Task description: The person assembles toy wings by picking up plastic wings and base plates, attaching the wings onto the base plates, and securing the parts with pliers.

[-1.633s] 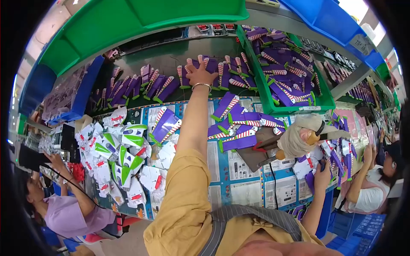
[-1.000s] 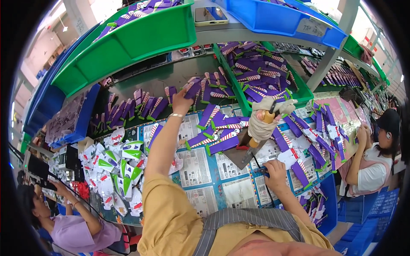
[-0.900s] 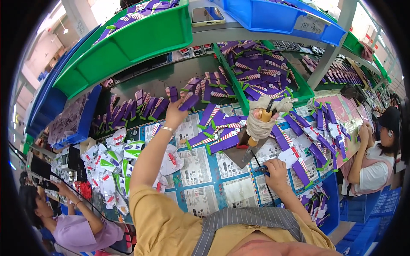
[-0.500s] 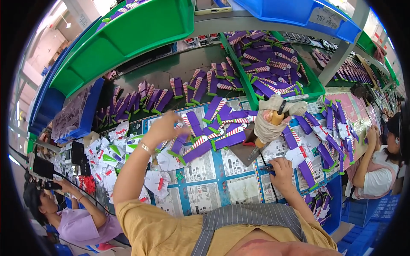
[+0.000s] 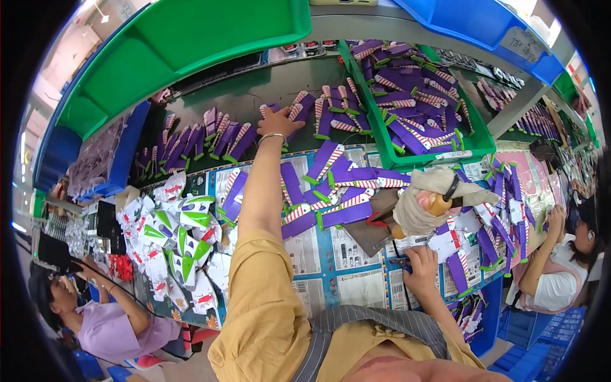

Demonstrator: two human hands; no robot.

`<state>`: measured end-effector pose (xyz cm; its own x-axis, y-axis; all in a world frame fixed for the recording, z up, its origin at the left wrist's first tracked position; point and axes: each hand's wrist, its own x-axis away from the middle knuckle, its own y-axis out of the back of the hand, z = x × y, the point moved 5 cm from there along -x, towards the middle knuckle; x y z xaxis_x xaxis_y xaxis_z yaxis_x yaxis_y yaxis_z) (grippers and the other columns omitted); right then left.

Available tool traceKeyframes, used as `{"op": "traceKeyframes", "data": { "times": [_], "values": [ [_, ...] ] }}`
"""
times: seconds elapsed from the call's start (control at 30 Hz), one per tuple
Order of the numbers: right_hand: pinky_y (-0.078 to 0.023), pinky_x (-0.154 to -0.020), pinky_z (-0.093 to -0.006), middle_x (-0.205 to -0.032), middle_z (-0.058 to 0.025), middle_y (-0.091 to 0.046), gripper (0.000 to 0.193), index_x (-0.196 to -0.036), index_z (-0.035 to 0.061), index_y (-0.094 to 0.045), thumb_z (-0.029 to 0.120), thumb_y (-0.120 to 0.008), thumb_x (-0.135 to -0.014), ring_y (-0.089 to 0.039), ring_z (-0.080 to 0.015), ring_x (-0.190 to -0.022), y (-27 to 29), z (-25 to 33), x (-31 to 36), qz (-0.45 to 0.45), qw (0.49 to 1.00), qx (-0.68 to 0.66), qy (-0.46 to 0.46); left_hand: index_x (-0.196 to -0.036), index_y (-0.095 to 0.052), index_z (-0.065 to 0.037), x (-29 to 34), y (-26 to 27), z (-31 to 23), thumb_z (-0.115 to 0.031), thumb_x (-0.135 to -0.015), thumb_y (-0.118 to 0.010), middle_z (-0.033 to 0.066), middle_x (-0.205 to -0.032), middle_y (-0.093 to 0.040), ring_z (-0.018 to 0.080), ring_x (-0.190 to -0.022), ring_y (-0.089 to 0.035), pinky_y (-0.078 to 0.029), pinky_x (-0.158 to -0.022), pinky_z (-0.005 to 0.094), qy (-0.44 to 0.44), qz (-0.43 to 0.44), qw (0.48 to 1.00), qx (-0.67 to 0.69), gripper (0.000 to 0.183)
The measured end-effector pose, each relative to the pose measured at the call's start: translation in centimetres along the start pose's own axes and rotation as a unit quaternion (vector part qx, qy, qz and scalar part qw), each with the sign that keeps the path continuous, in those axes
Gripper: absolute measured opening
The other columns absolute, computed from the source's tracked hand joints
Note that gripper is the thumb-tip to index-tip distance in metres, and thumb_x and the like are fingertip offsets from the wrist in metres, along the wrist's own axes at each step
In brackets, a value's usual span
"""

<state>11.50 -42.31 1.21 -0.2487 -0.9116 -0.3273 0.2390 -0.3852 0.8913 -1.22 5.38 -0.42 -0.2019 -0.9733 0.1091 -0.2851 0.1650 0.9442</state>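
Observation:
My left hand [image 5: 278,122] reaches far over the bench to a row of purple toy pieces [image 5: 238,143] with red-and-white striped sides and green ends. Its fingers are spread over a couple of those pieces, touching them. By the near right part of the bench, my right hand [image 5: 421,266] is closed around a small tool with dark blue handles [image 5: 400,261]; its working end is hard to make out. Just beyond that hand stands a beige cloth bundle [image 5: 414,213] with a wooden handle [image 5: 441,205] in it. More purple pieces [image 5: 347,211] lie between my arms.
White-and-green winged shells [image 5: 184,261] are heaped at the left. A green bin [image 5: 439,156] full of purple pieces stands at the back. Overhead hang a green tray [image 5: 191,57] and a blue tray [image 5: 464,28]. Co-workers sit left [image 5: 108,318] and right [image 5: 560,274].
My left hand has moved away from the near purple pieces, out to the row at the back. The right hand stays low by the cloth bundle, still around the tool. The view has shifted slightly.

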Motion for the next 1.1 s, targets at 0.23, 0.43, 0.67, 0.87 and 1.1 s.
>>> {"op": "traceKeyframes", "data": {
  "times": [0.23,0.43,0.67,0.87,1.1],
  "values": [
    [-0.038,-0.076,-0.0389,-0.091,-0.0083,-0.054,0.043,-0.095,0.0070,-0.057,0.001,-0.061,-0.053,-0.052,-0.0269,-0.087,-0.4,0.1,0.2,-0.008,1.000,0.001,0.011,-0.120,-0.055,-0.019,1.2,-1.3,-1.2,-0.034,-0.066,-0.072,0.0131,-0.118,-0.048,0.0331,-0.102,-0.055,-0.046,-0.088,0.0397,-0.137,-0.084,0.980,0.114,0.058],
    [-0.038,-0.077,-0.0387,-0.093,-0.0081,-0.053,0.048,-0.097,0.0077,-0.057,0.001,-0.066,-0.050,-0.052,-0.0270,-0.089,0.7,0.4,0.5,-0.012,1.000,0.010,0.003,-0.115,-0.057,-0.007,4.7,4.0,2.8,-0.037,-0.066,-0.073,0.0206,-0.101,-0.055,0.0345,-0.101,-0.054,-0.043,-0.088,0.0368,-0.244,-0.091,0.952,0.159,0.060],
    [-0.037,-0.077,-0.0392,-0.094,-0.0089,-0.054,0.045,-0.097,0.0068,-0.057,0.001,-0.063,-0.053,-0.051,-0.0279,-0.091,-0.2,-0.3,0.2,-0.015,1.000,-0.008,0.009,-0.111,-0.059,-0.006,19.6,7.7,8.5,-0.033,-0.073,-0.071,0.0160,-0.099,-0.051,0.0309,-0.091,-0.055,-0.045,-0.080,0.0369,-0.268,0.067,0.956,0.103,0.049],
    [-0.037,-0.077,-0.0393,-0.094,-0.0090,-0.053,0.043,-0.095,0.0064,-0.057,0.000,-0.062,-0.053,-0.051,-0.0283,-0.090,-0.4,-0.1,0.2,-0.009,1.000,-0.002,0.007,-0.101,-0.061,-0.010,19.2,9.5,9.1,-0.049,-0.078,-0.063,0.0154,-0.104,-0.055,0.0344,-0.087,-0.060,-0.048,-0.074,0.0429,-0.237,0.058,0.970,-0.019,0.045],
    [-0.037,-0.075,-0.0385,-0.092,-0.0082,-0.053,0.043,-0.095,0.0068,-0.057,-0.001,-0.062,-0.053,-0.051,-0.0275,-0.088,-0.2,0.7,0.2,-0.016,1.000,-0.010,0.010,-0.109,-0.055,-0.011,4.9,4.9,12.2,-0.040,-0.080,-0.060,0.0173,-0.117,-0.051,0.0367,-0.099,-0.057,-0.048,-0.081,0.0468,-0.121,-0.066,0.977,-0.162,0.041]
  ]
}}
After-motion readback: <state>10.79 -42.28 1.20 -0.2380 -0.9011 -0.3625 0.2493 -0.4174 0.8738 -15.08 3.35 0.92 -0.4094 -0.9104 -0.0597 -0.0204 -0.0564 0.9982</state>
